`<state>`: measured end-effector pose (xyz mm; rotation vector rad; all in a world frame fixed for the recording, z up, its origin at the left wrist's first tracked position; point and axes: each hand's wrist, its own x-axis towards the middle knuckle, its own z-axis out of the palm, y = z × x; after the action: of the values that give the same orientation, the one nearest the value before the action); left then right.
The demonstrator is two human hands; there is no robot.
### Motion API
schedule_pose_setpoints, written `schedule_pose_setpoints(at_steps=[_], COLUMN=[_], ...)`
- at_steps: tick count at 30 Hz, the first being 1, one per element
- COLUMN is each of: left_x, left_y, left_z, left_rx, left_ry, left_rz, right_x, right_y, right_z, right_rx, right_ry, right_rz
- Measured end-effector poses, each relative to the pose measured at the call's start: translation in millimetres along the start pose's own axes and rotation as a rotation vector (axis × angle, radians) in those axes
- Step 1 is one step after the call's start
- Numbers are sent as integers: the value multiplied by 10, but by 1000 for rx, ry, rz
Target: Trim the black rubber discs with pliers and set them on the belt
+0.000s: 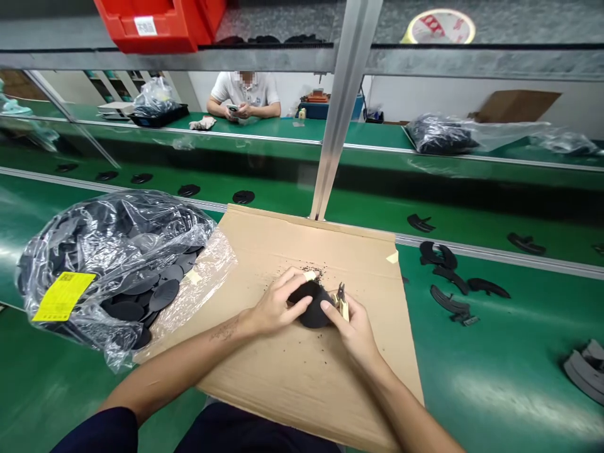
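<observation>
Above the cardboard sheet [292, 390], my left hand [282, 301] grips a round black plastic disc [314, 314] by its left side, with tape around one fingertip. My right hand [353, 324] has its thumb on the disc's right edge and holds small cutting pliers [341, 294] with pale handles, jaws pointing up. The part of the disc under my fingers is hidden. Small black crumbs [315, 272] lie scattered on the cardboard just beyond the disc and a few nearer me.
A clear plastic bag [113, 233] spilling black discs [165, 294] lies to the left. Curved black parts [450, 302] rest on the green bench at right. A metal post [337, 119] rises behind the cardboard. Discs ride a green strip beyond; a person [245, 97] sits across.
</observation>
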<state>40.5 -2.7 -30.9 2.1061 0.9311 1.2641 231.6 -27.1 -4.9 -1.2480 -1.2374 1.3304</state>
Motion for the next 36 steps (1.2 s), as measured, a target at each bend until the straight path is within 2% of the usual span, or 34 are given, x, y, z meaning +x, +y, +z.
schedule_pose_setpoints(at_steps=[7, 12, 18, 21, 25, 27, 32, 36], left_x=[15, 2, 6, 9, 5, 6, 16, -4], left_y=[25, -21, -56, -68, -40, -5, 60, 61], left_z=[-43, -45, -105, -115, -121, -133, -158, -155], left_rx=[-226, -407, -477, -506, -462, -413, -195, -135], left_ry=[60, 171, 73, 81, 147, 168, 134, 203], left_rz=[-307, -388, -473, -452, -398, -327, -62, -44], right_x=[-3, -8, -14, -20, -24, -23, -26, -19], right_y=[13, 27, 31, 29, 19, 11, -2, 6], right_z=[13, 34, 32, 35, 49, 54, 41, 27], right_rx=[12, 18, -35, -28, 2, 0, -27, -31], right_ry=[26, 65, 43, 30, 30, 31, 62, 120], right_rz=[40, 53, 47, 49, 60, 53, 24, 9])
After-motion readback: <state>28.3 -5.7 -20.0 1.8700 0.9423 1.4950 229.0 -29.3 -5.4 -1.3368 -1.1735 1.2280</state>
